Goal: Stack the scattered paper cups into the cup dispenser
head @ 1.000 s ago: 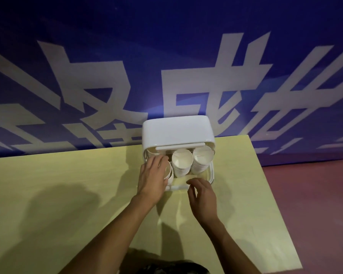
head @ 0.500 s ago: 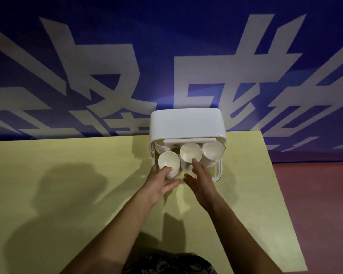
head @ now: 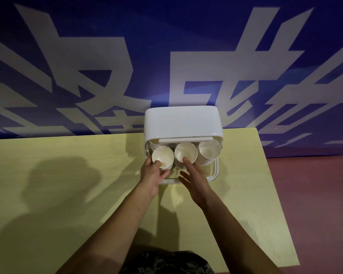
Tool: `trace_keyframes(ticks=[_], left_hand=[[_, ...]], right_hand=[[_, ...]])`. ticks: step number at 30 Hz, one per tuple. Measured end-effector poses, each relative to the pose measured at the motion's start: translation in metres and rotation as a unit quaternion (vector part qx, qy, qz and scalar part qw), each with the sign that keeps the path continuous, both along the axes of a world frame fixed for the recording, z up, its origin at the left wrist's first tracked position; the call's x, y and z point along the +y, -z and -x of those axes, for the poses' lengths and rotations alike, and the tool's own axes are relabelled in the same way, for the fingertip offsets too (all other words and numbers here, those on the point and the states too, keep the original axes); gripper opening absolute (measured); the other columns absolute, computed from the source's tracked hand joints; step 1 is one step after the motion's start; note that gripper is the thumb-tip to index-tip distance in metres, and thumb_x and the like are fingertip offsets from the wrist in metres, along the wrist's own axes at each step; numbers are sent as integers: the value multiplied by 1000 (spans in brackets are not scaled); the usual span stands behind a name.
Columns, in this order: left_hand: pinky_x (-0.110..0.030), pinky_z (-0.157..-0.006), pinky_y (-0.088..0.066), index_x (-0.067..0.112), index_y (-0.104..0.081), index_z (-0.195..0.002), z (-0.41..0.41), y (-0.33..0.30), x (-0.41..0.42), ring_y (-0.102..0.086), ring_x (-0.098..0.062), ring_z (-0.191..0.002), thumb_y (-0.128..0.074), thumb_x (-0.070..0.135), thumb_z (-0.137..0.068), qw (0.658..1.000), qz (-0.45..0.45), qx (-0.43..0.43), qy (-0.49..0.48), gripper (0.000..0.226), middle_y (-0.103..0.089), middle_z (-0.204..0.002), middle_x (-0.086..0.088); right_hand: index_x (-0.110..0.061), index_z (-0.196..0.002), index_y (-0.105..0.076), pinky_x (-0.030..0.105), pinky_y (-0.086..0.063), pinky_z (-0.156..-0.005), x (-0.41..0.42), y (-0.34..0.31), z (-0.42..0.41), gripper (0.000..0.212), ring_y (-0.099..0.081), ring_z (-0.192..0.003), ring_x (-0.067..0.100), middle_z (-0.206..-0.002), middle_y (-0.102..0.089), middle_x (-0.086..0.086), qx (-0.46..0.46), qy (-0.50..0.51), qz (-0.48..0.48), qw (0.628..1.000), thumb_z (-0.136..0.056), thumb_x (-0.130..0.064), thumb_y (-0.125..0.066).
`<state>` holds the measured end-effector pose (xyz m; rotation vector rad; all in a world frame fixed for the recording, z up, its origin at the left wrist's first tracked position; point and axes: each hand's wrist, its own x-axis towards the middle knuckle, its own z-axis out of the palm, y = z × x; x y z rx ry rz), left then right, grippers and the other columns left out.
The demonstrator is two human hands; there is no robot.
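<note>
the left stack of paper cups is being gripped at its rim by the left hand, inside the cup dispenser just ahead. the right hand is being held flat with fingers straight, its fingertip touching the middle stack. the cups are probably light, thin and easily crushed, so the wall below the stiffer rim is likely being favoured for a gentle hold.

Three stacks of white paper cups, mouths forward, inside open white dispenser.

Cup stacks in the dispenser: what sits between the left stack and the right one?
A middle cup stack, touched by the right hand, sits between the left stack and right stack, in the head view.
</note>
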<state>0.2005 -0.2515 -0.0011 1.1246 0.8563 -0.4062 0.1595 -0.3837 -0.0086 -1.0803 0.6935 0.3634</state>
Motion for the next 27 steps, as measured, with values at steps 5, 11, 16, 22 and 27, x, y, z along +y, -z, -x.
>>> trace_keyframes(ticks=[5, 11, 16, 22, 27], left_hand=[[-39, -88, -53, 11, -52, -132, -4, -2, 2, -57, -30, -108, -44, -3, -94, 1000, -4, 7, -4, 42, -56, -132, -17], [-36, -82, -52, 13, -54, -127, -4, -7, -1, -56, -28, -104, -43, -4, -93, 1000, 0, 1, 3, 39, -57, -120, -11], [-31, -72, -52, 14, -45, -132, -1, -16, 5, -57, -25, -83, -51, 13, -94, 992, -59, 28, 111, 39, -56, -107, -11], [-34, -96, -45, 17, -48, -133, 1, -30, 23, -53, -21, -116, -60, 19, -88, 860, -451, -216, 106, 47, -46, -133, 0], [-29, -99, -38, 20, -55, -129, -27, -47, 20, -41, -19, -118, -66, 21, -86, 662, -541, -369, 366, 44, -50, -129, 3]], right_hand=[[-18, -131, -38, 42, -55, -92, -19, 9, 10, 66, -56, -117, 25, -132, -46, 6, 33, 167, 119, 978, -82, -42, -75], [-31, -139, -39, 37, -48, -97, -43, 6, -10, 49, -57, -122, 24, -136, -56, 2, -32, 116, 69, 990, -95, -36, -58], [-25, -144, -32, 44, -43, -106, -40, 6, -6, 62, -51, -126, 23, -143, -46, 0, 0, 121, 99, 988, -93, -42, -61], [-14, -128, -51, 37, -41, -102, -40, -21, 2, 40, -47, -118, 16, -126, -50, -6, -166, 128, 493, 845, -89, -16, -61], [-11, -122, -61, 32, -34, -102, -43, -44, -36, 38, -47, -119, 25, -126, -58, 6, -254, -98, 628, 729, -84, -11, -63]])
